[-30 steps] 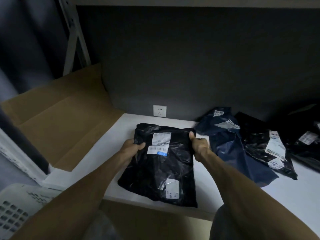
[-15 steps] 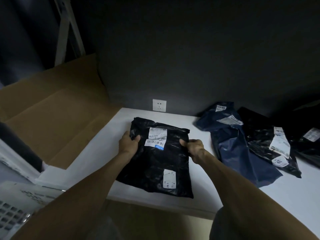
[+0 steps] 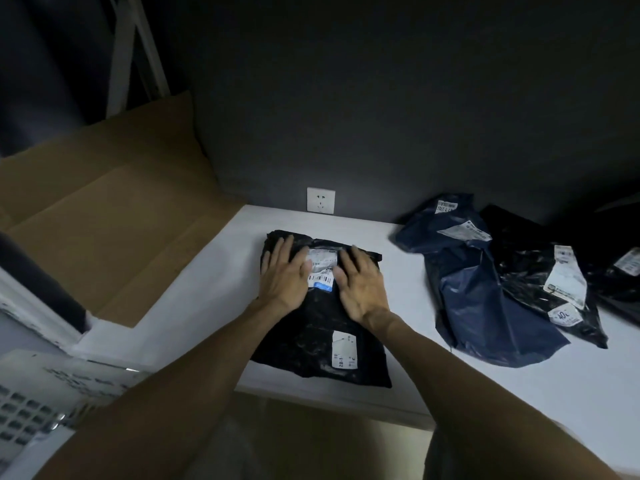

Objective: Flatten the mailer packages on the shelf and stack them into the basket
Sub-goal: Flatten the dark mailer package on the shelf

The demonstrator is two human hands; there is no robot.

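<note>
Black slippery plastic lay under my palms: the black mailer (image 3: 320,327) near the shelf (image 3: 519,393) front edge, left hand (image 3: 284,278) and right hand (image 3: 362,289) flat, fingers spread. It could slide off that edge; trapped air could puff back.

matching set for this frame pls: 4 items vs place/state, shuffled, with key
Items:
1. black mailer
2. navy mailer
3. wall socket
4. basket

Place/state:
A. white, on the dark wall just above the shelf's back edge
B. crumpled, lying to the right, nothing touching it from above
C. white lattice, lower left corner of view
D. flat on the shelf under both hands, left hand and right hand palms down

Pairs: 1-D, 2-B, 3-A, 4-C
</note>
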